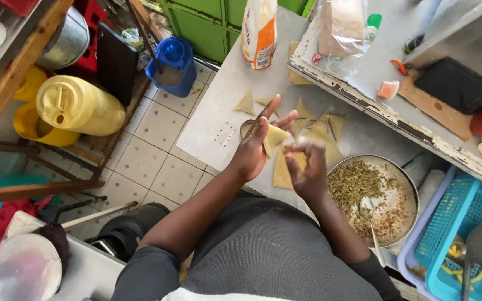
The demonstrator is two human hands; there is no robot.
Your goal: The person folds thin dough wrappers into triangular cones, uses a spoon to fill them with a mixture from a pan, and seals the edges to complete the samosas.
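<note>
My left hand [255,146] holds a pale yellow triangular pastry sheet [275,137] over the metal worktop [218,111], fingers spread behind it. My right hand [308,170] is pinched shut at the sheet's lower edge, touching the dough; it looks blurred. Several folded and flat triangular pastry pieces [313,125] lie on the worktop just beyond my hands. A round metal pan [405,184] of green-brown minced filling sits to the right, with a spoon [369,214] resting in it.
A flour packet [259,33] stands at the worktop's far end. A chipped white shelf [375,108] holds bags and small items. A blue basket [458,223] with a ladle is at right. Yellow jerrycans [76,106] and a blue jug [173,64] stand on the tiled floor at left.
</note>
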